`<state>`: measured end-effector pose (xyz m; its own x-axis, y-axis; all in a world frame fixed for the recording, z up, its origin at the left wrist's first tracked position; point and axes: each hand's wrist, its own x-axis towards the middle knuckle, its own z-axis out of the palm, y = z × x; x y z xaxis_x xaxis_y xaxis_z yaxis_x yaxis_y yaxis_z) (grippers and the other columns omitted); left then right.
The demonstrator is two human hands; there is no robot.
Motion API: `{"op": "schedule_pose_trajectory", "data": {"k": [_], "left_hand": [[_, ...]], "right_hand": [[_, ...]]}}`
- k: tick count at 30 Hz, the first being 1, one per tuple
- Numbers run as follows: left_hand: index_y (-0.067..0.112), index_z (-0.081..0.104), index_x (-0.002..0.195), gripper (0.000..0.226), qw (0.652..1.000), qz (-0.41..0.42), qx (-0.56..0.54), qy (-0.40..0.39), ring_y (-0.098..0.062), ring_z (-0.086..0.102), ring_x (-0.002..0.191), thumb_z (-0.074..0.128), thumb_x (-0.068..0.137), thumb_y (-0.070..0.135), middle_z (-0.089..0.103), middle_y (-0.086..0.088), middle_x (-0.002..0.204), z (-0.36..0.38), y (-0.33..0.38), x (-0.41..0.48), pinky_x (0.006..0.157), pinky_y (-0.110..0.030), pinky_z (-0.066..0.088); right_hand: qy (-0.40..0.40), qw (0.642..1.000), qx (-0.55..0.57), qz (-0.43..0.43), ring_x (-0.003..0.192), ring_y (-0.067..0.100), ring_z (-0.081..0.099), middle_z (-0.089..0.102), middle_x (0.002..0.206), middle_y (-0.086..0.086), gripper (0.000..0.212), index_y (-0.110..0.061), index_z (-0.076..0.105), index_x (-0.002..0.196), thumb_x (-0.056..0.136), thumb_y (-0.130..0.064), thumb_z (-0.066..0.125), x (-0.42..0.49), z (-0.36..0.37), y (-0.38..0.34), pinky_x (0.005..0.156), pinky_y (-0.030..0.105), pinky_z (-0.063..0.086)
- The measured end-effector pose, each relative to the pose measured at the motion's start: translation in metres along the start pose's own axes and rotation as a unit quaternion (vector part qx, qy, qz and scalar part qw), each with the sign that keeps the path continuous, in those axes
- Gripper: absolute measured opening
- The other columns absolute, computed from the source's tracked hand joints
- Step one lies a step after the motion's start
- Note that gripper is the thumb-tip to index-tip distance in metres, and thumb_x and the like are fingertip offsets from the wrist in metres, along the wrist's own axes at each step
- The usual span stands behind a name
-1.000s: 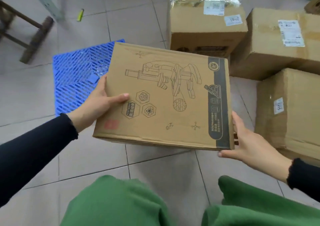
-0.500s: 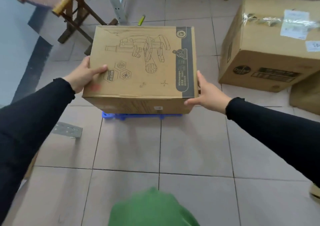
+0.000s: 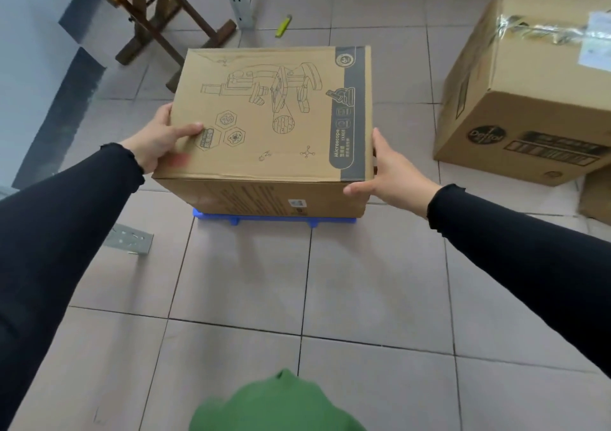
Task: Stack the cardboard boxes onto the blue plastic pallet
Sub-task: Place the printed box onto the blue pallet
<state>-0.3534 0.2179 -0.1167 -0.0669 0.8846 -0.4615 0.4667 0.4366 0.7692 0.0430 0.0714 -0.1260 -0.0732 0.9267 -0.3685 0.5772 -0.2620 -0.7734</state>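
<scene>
Flanking the microscope box (image 3: 274, 113), left hand (image 3: 158, 139) and right hand (image 3: 393, 174), arms outstretched.

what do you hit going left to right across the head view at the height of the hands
left hand → microscope box → right hand → big cardboard box on the floor
</scene>
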Motion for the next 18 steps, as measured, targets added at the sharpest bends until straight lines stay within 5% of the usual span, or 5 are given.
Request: {"op": "schedule_pose_trajectory", "data": {"k": [3, 7, 10, 18], "left_hand": [[0.024, 0.03, 0.157, 0.08, 1.0, 0.004, 0.026, -0.002, -0.023, 0.055, 0.13, 0.075, 0.092, 0.032, 0.057, 0.003, 0.139, 0.0, 0.0, -0.005, 0.11, -0.045, 0.044], [0.018, 0.03, 0.158, 0.083, 0.986, 0.025, 0.157, 0.049, -0.027, 0.049, 0.134, 0.077, 0.091, 0.028, 0.05, -0.004, 0.151, 0.009, 0.023, -0.023, 0.112, -0.047, 0.039], [0.014, 0.037, 0.156, 0.083, 0.944, 0.108, 0.287, 0.125, -0.034, 0.044, 0.141, 0.081, 0.086, 0.017, 0.049, -0.012, 0.152, 0.03, 0.049, -0.041, 0.115, -0.053, 0.037], [0.016, 0.033, 0.16, 0.076, 0.88, 0.305, 0.362, -0.028, -0.027, 0.035, 0.149, 0.071, 0.095, 0.028, 0.036, -0.007, 0.163, 0.18, 0.127, -0.116, 0.117, -0.043, 0.031]], "right_hand": [[0.016, 1.0, 0.001, -0.013, 0.124, 0.017, 0.058, 0.056, 0.145, -0.006, 0.112, -0.029, 0.018, 0.158, 0.073, -0.025, 0.09, -0.003, 0.005, 0.002, 0.103, 0.041, 0.051], [-0.006, 1.0, -0.03, -0.004, 0.126, 0.015, 0.053, 0.049, 0.153, -0.002, 0.11, -0.022, 0.014, 0.161, 0.079, -0.026, 0.087, -0.011, -0.002, -0.002, 0.095, 0.029, 0.047], [-0.003, 0.994, -0.112, -0.009, 0.15, 0.021, 0.033, 0.025, 0.169, 0.004, 0.118, -0.016, 0.005, 0.165, 0.08, -0.038, 0.084, -0.027, -0.021, -0.005, 0.115, 0.034, 0.033], [0.089, 0.948, -0.305, -0.018, 0.15, 0.03, 0.028, 0.033, 0.165, 0.007, 0.101, -0.013, 0.02, 0.163, 0.086, -0.046, 0.076, -0.116, -0.122, 0.037, 0.117, 0.045, 0.033]]}}
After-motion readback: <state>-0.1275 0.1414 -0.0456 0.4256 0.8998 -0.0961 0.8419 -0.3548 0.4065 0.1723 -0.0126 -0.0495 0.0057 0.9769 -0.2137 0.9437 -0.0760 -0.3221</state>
